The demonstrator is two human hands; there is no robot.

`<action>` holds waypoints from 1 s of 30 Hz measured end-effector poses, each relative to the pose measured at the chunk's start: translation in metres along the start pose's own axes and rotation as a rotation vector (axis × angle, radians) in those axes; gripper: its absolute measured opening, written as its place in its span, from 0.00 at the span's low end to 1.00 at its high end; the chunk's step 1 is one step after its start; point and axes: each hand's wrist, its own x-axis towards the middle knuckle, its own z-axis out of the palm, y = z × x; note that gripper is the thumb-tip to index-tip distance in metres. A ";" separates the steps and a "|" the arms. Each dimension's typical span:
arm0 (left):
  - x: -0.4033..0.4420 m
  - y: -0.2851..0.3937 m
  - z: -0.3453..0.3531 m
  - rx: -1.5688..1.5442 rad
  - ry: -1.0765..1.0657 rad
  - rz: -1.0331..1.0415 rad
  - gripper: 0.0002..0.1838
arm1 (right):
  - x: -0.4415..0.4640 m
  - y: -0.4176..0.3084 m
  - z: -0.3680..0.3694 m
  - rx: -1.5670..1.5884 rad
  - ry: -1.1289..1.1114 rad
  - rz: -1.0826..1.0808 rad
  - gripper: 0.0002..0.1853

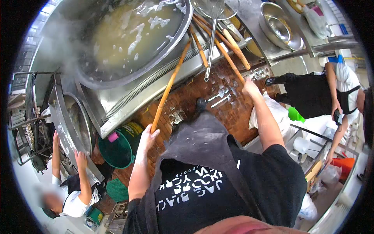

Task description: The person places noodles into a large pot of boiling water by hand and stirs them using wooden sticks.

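Observation:
My left hand [148, 137] is closed round the lower end of a long wooden stick [170, 86], which slants up toward the rim of a big steaming pot [117, 82]. Cloudy liquid with white foam fills the pot. Farther right, my right hand [251, 88] grips another long wooden stick [230, 62]; its far part runs beside other sticks and behind a strainer, so I cannot see its end. Between both hands, the wire strainer [211, 48] lies with its metal handle pointing toward me. A thick wooden rod [238, 48] and a shorter stick [199, 48] rest near it.
A green bin [115, 150] stands below the stove edge [128, 107]. Metal bowls [278, 29] sit at the upper right. One person [80, 187] is at the left by a large metal pan [76, 121]; another [323, 91] stands at the right. The brown tiled floor [222, 103] looks wet.

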 end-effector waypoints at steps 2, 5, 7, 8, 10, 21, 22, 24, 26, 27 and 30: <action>0.011 0.028 0.005 0.035 -0.035 0.012 0.28 | -0.057 -0.007 -0.027 0.340 0.027 0.005 0.27; 0.034 0.041 -0.002 0.046 -0.050 0.058 0.30 | -0.115 0.012 -0.066 0.342 0.112 -0.006 0.27; 0.040 0.030 -0.005 0.070 -0.048 0.075 0.32 | -0.157 0.033 -0.106 0.257 0.097 0.033 0.24; 0.037 0.026 -0.011 0.079 -0.050 0.078 0.32 | -0.172 0.060 -0.115 0.181 0.121 -0.023 0.22; 0.028 0.018 -0.025 0.095 -0.050 0.090 0.32 | -0.222 0.067 -0.159 0.125 0.193 0.060 0.20; -0.148 -0.104 -0.158 0.032 0.035 -0.104 0.18 | -0.424 0.013 -0.317 0.041 0.324 0.221 0.18; -0.169 -0.098 -0.167 0.020 0.035 -0.153 0.16 | -0.432 -0.008 -0.322 0.106 0.321 0.250 0.18; -0.195 -0.103 -0.176 -0.121 0.045 -0.168 0.17 | -0.418 -0.024 -0.322 0.141 0.331 0.081 0.23; -0.205 -0.098 -0.185 -0.135 0.031 -0.120 0.19 | -0.391 -0.067 -0.317 0.064 0.323 -0.006 0.26; -0.206 -0.096 -0.187 -0.191 0.051 -0.047 0.21 | -0.371 -0.082 -0.313 0.052 0.322 -0.083 0.28; -0.182 -0.098 -0.195 -0.243 0.169 0.175 0.31 | -0.299 -0.120 -0.292 0.038 0.319 -0.289 0.31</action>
